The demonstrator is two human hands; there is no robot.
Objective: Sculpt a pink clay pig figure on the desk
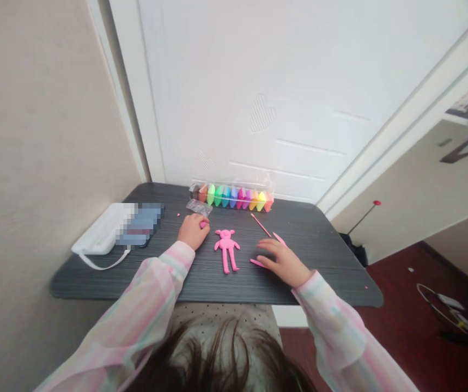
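Note:
A flat pink clay figure [226, 251] with round ears, arms and long legs lies on the dark table between my hands. To its left, my left hand [193, 231] rests on the tabletop with its fingers curled around a small lump of pink clay [203, 224]. My right hand [285, 262] is right of the figure, fingers apart, just over or touching a pink modelling tool [259, 263]. Another pink tool end [279, 238] shows beyond that hand; whether the two are one piece is hidden. A thin pink stick tool [260, 224] lies farther back.
A clear tray of colourful clay packs [234, 197] stands at the table's back edge, by the white door [225, 81]. Near it are a crumpled clear wrapper [199, 207] and a pink clay bit [178, 214]. A white power bank [103, 231] with a cable and a phone [140, 224] lie left.

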